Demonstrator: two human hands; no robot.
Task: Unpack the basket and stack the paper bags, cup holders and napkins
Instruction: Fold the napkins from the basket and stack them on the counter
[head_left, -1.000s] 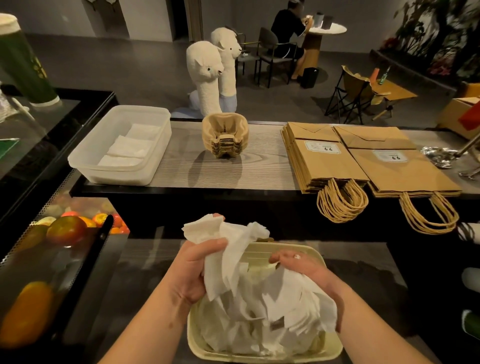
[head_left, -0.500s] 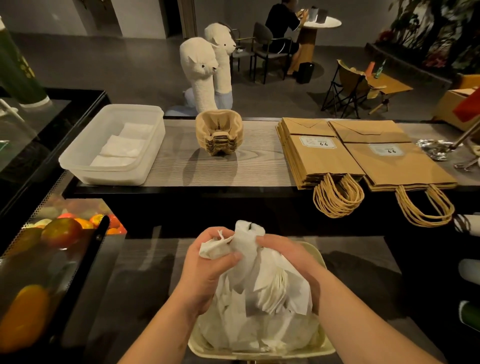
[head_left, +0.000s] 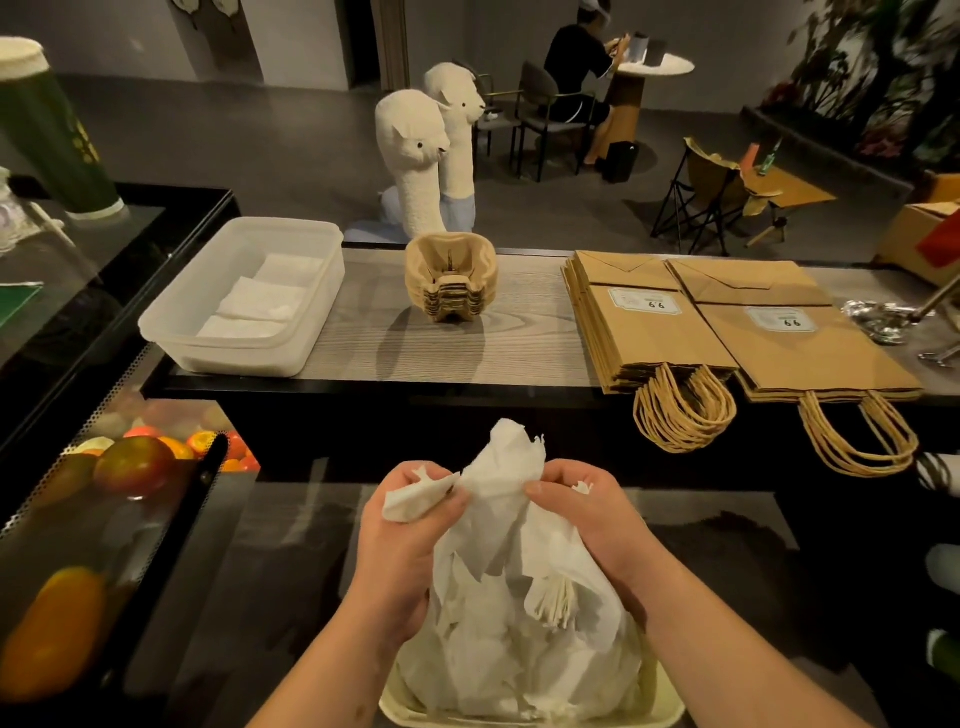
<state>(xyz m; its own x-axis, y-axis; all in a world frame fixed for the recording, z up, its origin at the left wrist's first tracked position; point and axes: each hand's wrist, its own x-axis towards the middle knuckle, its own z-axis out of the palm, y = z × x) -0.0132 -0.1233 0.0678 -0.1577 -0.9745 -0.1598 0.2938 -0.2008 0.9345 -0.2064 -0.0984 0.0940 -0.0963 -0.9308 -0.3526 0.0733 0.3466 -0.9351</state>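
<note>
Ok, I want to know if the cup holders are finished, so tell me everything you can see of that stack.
The cup holders are tan, moulded-pulp-looking trays nested into one upright stack, the top one showing a wavy rim and a small centre tab. The stack stands on the grey wood-grain counter, apart from the translucent tub on its left and the paper bags on its right. Only the counter touches it; its shadow falls toward the camera.

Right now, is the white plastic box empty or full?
Neither: the plastic box holds a few flat white napkins on its bottom, well below the rim.
</note>
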